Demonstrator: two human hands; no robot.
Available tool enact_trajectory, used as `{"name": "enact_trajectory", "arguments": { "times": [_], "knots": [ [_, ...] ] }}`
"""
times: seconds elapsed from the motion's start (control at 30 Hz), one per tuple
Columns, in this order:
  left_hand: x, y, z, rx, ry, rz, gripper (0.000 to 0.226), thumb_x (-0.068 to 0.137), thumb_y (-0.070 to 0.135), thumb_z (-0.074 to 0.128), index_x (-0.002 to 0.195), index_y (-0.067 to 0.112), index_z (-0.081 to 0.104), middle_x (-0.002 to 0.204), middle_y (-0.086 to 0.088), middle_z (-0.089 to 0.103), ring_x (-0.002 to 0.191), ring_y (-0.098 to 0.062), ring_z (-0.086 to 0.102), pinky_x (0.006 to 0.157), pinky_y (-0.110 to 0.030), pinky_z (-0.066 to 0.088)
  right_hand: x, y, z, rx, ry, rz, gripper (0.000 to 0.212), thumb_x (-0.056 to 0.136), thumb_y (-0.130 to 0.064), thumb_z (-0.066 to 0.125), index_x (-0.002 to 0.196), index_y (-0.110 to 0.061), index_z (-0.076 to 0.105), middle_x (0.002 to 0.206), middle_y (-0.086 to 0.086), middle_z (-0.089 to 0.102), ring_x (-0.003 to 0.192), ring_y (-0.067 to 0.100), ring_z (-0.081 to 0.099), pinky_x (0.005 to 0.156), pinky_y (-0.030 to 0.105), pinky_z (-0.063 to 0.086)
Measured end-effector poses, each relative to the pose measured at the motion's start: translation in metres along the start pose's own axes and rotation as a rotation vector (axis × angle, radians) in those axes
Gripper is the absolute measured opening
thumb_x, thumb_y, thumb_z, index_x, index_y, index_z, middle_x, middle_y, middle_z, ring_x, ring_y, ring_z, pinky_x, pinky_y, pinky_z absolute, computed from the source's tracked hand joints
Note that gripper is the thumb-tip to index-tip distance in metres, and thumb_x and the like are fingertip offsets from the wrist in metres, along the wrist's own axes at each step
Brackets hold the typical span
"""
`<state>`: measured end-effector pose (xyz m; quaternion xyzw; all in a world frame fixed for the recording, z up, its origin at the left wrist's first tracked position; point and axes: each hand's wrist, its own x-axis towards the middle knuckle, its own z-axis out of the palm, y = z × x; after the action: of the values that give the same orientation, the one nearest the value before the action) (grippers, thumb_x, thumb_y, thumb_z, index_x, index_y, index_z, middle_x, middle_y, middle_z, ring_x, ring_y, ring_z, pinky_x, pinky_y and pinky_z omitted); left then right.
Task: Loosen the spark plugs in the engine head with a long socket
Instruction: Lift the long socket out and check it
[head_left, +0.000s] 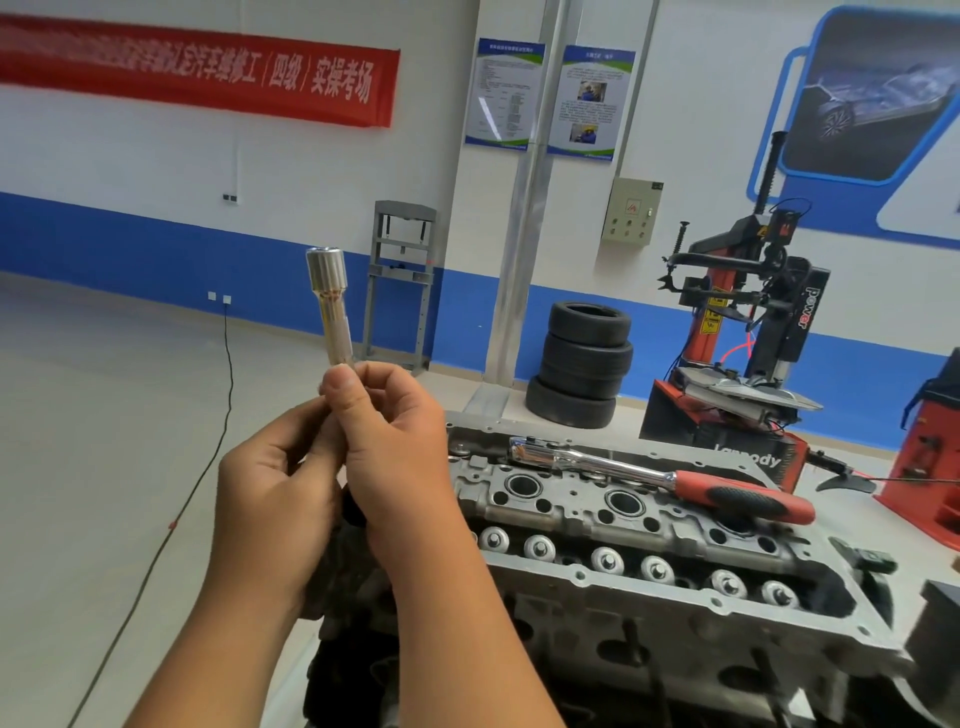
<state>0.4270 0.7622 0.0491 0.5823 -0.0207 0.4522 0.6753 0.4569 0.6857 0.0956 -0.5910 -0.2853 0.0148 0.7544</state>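
The long chrome steel socket (328, 306) is held upright at ten o'clock, its lower end pinched by the grip of both the left hand (270, 499) and right hand (395, 457); the red-handled chrome ratchet (654, 475) lies unattached on the grey aluminium engine head (649, 530) at four o'clock, so no loosening is judged begun

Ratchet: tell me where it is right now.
In the head view the ratchet lies right of centre on top of the engine head, red handle pointing right, apart from both hands holding the socket.
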Motion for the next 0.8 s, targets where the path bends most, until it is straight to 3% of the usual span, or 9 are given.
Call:
{"name": "enact_trajectory", "arguments": {
  "times": [0.07, 0.17, 0.3, 0.37, 0.43, 0.53, 0.63, 0.73, 0.8],
  "knots": [
    [0.0009, -0.0001, 0.0002, -0.037, -0.034, -0.042, 0.027, 0.106, 0.023, 0.058, 0.112, 0.038, 0.079, 0.103, 0.005, 0.080, 0.093, -0.012, 0.076, 0.082, -0.038, 0.056, 0.0009, -0.0005, 0.0001, 0.009, 0.012, 0.017, 0.015, 0.101, -0.034, 0.065, 0.100, -0.021, 0.072, 0.093, -0.004, 0.072, 0.084, 0.004, 0.067, 0.087, 0.031, 0.059],
    [0.0021, -0.0007, 0.0000, 0.040, -0.003, -0.025, 0.022, 0.102, 0.022, 0.064, 0.114, 0.034, 0.078, 0.103, 0.009, 0.080, 0.096, -0.012, 0.076, 0.087, -0.041, 0.059, 0.0009, -0.0020, 0.0012, 0.023, -0.003, 0.025, 0.012, 0.101, -0.037, 0.065, 0.097, -0.027, 0.070, 0.097, -0.002, 0.073, 0.083, 0.002, 0.067, 0.082, 0.026, 0.059],
    [0.0003, -0.0005, 0.0006, 0.039, 0.076, 0.025, 0.023, 0.091, 0.020, 0.077, 0.100, 0.041, 0.079, 0.097, 0.011, 0.080, 0.090, -0.013, 0.077, 0.080, -0.039, 0.060, 0.0012, -0.0011, -0.0011, -0.001, -0.003, 0.004, 0.013, 0.095, -0.034, 0.073, 0.099, -0.023, 0.066, 0.103, 0.003, 0.076, 0.084, 0.009, 0.071, 0.079, 0.028, 0.060],
    [-0.0003, -0.0021, -0.0001, 0.043, 0.088, 0.042, 0.022, 0.089, 0.026, 0.079, 0.097, 0.046, 0.078, 0.097, 0.011, 0.080, 0.086, -0.015, 0.077, 0.075, -0.040, 0.061, 0.0008, -0.0007, -0.0015, -0.005, -0.009, 0.011, 0.010, 0.097, -0.034, 0.070, 0.096, -0.025, 0.068, 0.094, -0.008, 0.075, 0.083, 0.004, 0.070, 0.076, 0.023, 0.059],
    [0.0009, -0.0037, -0.0009, 0.025, 0.034, 0.038, 0.018, 0.096, 0.031, 0.071, 0.104, 0.045, 0.079, 0.102, 0.012, 0.080, 0.093, -0.012, 0.077, 0.080, -0.037, 0.059, -0.0005, -0.0026, -0.0002, -0.007, -0.020, 0.034, 0.010, 0.100, -0.035, 0.066, 0.092, -0.029, 0.068, 0.078, -0.016, 0.070, 0.074, -0.001, 0.066, 0.070, 0.018, 0.056],
    [0.0028, -0.0013, -0.0003, -0.006, -0.076, 0.018, 0.032, 0.106, 0.021, 0.058, 0.110, 0.046, 0.078, 0.110, 0.014, 0.079, 0.106, -0.005, 0.074, 0.086, -0.028, 0.056, -0.0003, -0.0050, 0.0016, 0.006, -0.002, 0.045, 0.018, 0.104, -0.035, 0.060, 0.095, -0.023, 0.069, 0.072, -0.015, 0.064, 0.069, -0.001, 0.060, 0.070, 0.020, 0.054],
    [0.0032, 0.0002, 0.0001, 0.025, -0.024, 0.059, 0.043, 0.100, 0.013, 0.066, 0.098, 0.054, 0.077, 0.103, 0.016, 0.079, 0.099, -0.005, 0.075, 0.078, -0.016, 0.058, -0.0006, -0.0072, 0.0019, 0.014, 0.010, 0.042, 0.023, 0.105, -0.035, 0.058, 0.101, -0.017, 0.071, 0.080, -0.011, 0.065, 0.074, -0.002, 0.061, 0.073, 0.018, 0.054],
    [0.0018, -0.0044, -0.0011, 0.060, 0.044, 0.084, 0.038, 0.090, 0.009, 0.078, 0.094, 0.047, 0.077, 0.096, 0.012, 0.080, 0.090, -0.009, 0.077, 0.073, -0.022, 0.060, -0.0023, -0.0056, 0.0001, 0.026, -0.018, 0.032, 0.010, 0.096, -0.033, 0.072, 0.100, -0.025, 0.066, 0.098, -0.002, 0.074, 0.087, 0.011, 0.071, 0.084, 0.031, 0.061],
    [0.0008, -0.0055, -0.0018, 0.058, 0.054, 0.110, 0.032, 0.091, 0.013, 0.078, 0.097, 0.044, 0.079, 0.096, 0.013, 0.080, 0.089, -0.007, 0.077, 0.068, -0.015, 0.058, -0.0024, -0.0035, -0.0014, 0.015, -0.024, 0.023, 0.009, 0.095, -0.029, 0.074, 0.099, -0.026, 0.066, 0.101, 0.001, 0.075, 0.091, 0.015, 0.072, 0.087, 0.035, 0.062]
  ]
}}
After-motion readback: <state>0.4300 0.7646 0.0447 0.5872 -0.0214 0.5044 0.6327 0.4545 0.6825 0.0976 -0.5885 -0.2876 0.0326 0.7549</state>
